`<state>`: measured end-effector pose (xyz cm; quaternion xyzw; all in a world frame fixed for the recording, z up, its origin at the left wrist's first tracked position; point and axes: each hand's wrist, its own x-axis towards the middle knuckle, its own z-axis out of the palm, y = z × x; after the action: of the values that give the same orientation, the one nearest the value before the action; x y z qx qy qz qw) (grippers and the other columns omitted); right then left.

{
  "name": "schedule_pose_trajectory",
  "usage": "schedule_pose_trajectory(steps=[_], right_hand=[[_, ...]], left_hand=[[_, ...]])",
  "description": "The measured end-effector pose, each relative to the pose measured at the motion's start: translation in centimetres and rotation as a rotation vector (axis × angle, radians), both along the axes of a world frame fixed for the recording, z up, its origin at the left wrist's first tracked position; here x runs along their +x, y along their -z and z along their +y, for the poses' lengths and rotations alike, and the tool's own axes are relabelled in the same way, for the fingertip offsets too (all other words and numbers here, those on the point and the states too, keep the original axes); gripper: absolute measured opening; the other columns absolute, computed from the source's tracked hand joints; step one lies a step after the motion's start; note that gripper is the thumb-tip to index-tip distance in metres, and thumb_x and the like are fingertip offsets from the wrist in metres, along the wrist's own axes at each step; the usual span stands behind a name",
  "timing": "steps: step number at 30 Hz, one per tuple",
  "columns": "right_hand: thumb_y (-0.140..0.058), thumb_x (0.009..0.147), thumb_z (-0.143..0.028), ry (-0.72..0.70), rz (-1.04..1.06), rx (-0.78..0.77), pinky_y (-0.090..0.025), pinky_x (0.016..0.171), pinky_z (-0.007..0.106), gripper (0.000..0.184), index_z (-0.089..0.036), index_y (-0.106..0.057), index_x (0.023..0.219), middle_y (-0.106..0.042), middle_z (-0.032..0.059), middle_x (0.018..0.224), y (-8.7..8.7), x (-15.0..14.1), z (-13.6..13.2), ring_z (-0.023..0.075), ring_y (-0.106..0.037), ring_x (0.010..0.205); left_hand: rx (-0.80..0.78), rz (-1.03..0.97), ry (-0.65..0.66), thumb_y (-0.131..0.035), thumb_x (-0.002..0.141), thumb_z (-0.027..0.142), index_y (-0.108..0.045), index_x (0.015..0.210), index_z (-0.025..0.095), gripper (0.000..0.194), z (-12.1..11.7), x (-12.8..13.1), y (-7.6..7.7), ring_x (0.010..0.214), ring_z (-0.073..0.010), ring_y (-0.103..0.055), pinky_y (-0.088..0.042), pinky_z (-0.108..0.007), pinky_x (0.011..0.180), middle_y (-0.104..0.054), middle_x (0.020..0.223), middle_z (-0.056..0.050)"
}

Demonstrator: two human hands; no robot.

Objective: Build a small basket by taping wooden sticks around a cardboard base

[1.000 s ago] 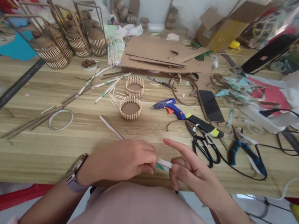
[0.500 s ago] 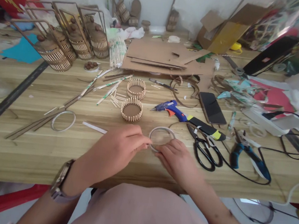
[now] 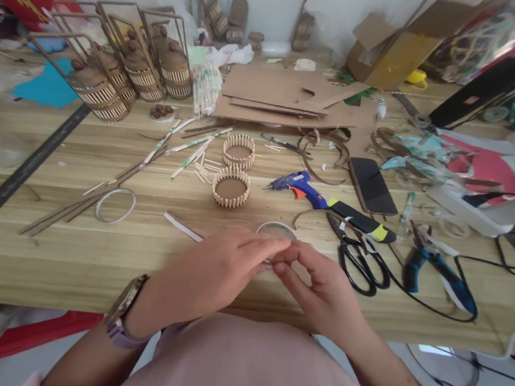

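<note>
Left hand [image 3: 212, 271] and right hand [image 3: 321, 286] pinched paper ring [image 3: 275, 230] at lower centre, joining its ends; needed steady pressing.

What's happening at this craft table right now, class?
A person seated at a wooden table pinches a thin white strip curled into a ring between the left hand and the right hand, fingertips meeting at its near edge. Two small stick-walled round baskets stand just beyond, with a blue glue gun, black scissors and blue pliers lying to the right. Another ring lies to the left.
</note>
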<state>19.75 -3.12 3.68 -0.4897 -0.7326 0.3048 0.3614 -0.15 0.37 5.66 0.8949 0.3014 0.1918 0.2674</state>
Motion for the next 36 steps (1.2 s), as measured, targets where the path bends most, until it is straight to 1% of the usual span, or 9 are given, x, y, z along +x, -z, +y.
schedule_pose_trajectory(steps=[9,18,20,23,25,28,32,34,36], right_hand=[[-0.053,0.092,-0.021,0.148,-0.067,0.07,-0.043,0.061,0.023,0.014,-0.025,-0.057,0.079,-0.06,-0.0034,0.07,0.2,1.8,-1.4,0.0125,-0.057,0.067],[-0.063,0.088,-0.037,0.343,0.096,-0.097,-0.044,0.059,0.026,0.018,-0.024,-0.062,0.076,-0.061,-0.0006,0.071,1.5,6.5,-2.7,0.0152,-0.055,0.065],[-0.068,0.084,-0.044,0.427,0.279,-0.14,-0.042,0.056,0.026,0.023,-0.024,-0.062,0.073,-0.059,-0.0009,0.067,1.7,6.8,-2.7,0.0145,-0.053,0.062],[-0.076,0.074,-0.047,0.576,0.733,-0.202,-0.041,0.056,0.024,0.029,-0.023,-0.061,0.07,-0.051,-0.0045,0.059,1.6,6.0,-2.1,0.0105,-0.044,0.055],[-0.083,0.066,-0.045,0.677,0.992,-0.27,-0.041,0.055,0.023,0.032,-0.022,-0.06,0.068,-0.05,-0.0064,0.059,1.6,5.1,-1.7,0.0075,-0.038,0.05],[-0.088,0.059,-0.04,0.732,1.15,-0.453,-0.04,0.051,0.021,0.035,-0.02,-0.061,0.069,-0.058,-0.0051,0.063,2.0,3.5,-1.4,0.005,-0.037,0.048],[-0.088,0.059,-0.04,0.605,1.224,-0.677,-0.04,0.052,0.021,0.036,-0.018,-0.062,0.07,-0.062,-0.0026,0.063,2.9,1.4,-2.0,0.0056,-0.042,0.05],[-0.087,0.061,-0.042,0.538,1.225,-0.72,-0.039,0.051,0.021,0.037,-0.018,-0.061,0.069,-0.06,-0.0034,0.062,3.3,0.7,-2.4,0.0061,-0.044,0.05],[-0.085,0.063,-0.045,0.464,1.169,-0.742,-0.035,0.049,0.021,0.039,-0.018,-0.058,0.069,-0.06,-0.0041,0.062,3.6,0.3,-2.7,0.0056,-0.043,0.047]], left_hand=[[-0.114,0.145,-0.226,-0.047,0.094,0.021,-0.051,0.138,0.025,0.045,0.4,-3.7,-1.4,0.074,-0.0168,-0.064,-0.051,-0.029,0.073,-0.068,0.082,0.002],[-0.129,0.157,-0.377,-0.061,0.086,0.045,-0.072,0.11,0.034,0.029,2.1,-10.5,-2.8,0.076,-0.0229,-0.068,-0.051,-0.033,0.071,-0.073,0.075,0.003],[-0.16,-0.007,-0.544,-0.067,0.082,0.046,-0.072,0.106,0.033,0.027,2.3,-10.8,-3.3,0.069,-0.0216,-0.067,-0.052,-0.034,0.069,-0.073,0.071,0.004],[-0.072,-0.515,-0.864,-0.067,0.084,0.036,-0.068,0.108,0.032,0.025,2.6,-9.1,-3.8,0.071,-0.02,-0.065,-0.051,-0.035,0.069,-0.071,0.07,0.006],[-0.079,-0.784,-0.943,-0.062,0.088,0.029,-0.065,0.108,0.034,0.021,2.6,-6.8,-3.7,0.076,-0.0171,-0.065,-0.05,-0.035,0.072,-0.067,0.07,0.008],[-0.219,-0.806,-0.886,-0.059,0.091,0.031,-0.064,0.104,0.032,0.014,2.1,-2.5,-2.0,0.076,-0.0152,-0.065,-0.051,-0.033,0.073,-0.07,0.076,0.008],[-0.669,-0.398,-0.335,-0.062,0.087,0.032,-0.065,0.115,0.024,0.03,0.4,3.1,1.8,0.092,-0.0206,-0.069,-0.055,-0.034,0.08,-0.074,0.103,-0.004],[-0.772,-0.373,-0.239,-0.058,0.089,0.031,-0.062,0.123,0.022,0.036,-0.2,5.0,3.3,0.099,-0.021,-0.068,-0.054,-0.034,0.086,-0.073,0.108,-0.007],[-0.816,-0.356,-0.272,-0.055,0.09,0.032,-0.064,0.121,0.019,0.035,-0.3,5.9,4.0,0.096,-0.0208,-0.069,-0.054,-0.034,0.085,-0.073,0.108,-0.008]])
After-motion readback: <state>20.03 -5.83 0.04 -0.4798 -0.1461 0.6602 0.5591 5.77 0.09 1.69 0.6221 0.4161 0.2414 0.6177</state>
